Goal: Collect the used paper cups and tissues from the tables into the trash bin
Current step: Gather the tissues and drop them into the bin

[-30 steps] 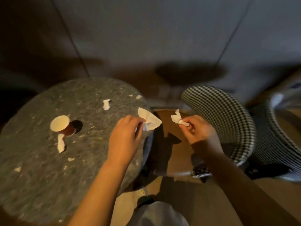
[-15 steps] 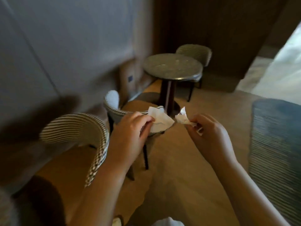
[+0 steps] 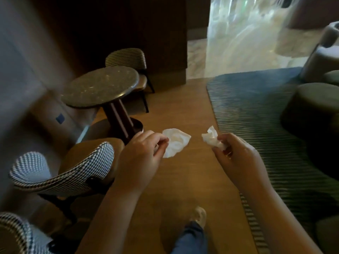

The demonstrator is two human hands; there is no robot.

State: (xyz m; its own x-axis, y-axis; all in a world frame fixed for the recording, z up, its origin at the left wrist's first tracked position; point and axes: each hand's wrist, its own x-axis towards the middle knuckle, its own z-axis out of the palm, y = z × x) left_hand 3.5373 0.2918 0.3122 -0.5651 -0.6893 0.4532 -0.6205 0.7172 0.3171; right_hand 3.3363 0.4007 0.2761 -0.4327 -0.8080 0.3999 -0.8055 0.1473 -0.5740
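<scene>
Pinches a limp tissue by its edge with the left hand, fingers curled, the sheet hanging out past the fingertips. Grips a crumpled tissue in the right hand, fingers closed round it, a wad poking out above the thumb. Holds both over a wooden floor, hands apart, tissues not touching. Shows one shoe and a jeans leg below. Faces a round stone tabletop on a dark pedestal at left, a striped chair behind it, a checked chair nearer. Meets a ribbed dark rug on the right, with round poufs on it.
</scene>
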